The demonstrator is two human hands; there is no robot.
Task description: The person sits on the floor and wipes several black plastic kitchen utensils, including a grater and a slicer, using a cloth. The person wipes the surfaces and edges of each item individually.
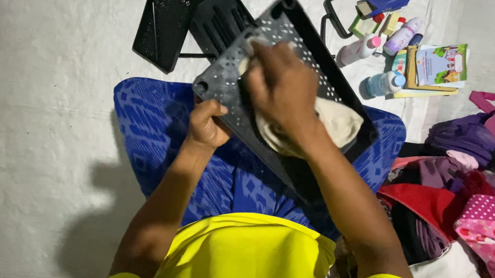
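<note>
Tray: a dark perforated plastic tray [240, 83] sits tilted at the centre of the frame, above the person's lap in blue patterned cloth [150, 115].
Left hand: the left hand [206, 123] is clenched on the tray's lower edge, fingers curled under it.
Right hand: the right hand [280, 87] presses a cream cloth [338, 122] against the tray's inner face, grasping the cloth.
Spare panels: two more black perforated panels [167, 19] lie on the white floor [19, 85], upper left of the tray.
Bottles and book: small bottles [383, 81] and a book [440, 64] lie at upper right.
Clothes: a heap of clothes [494, 203] fills the right side.
</note>
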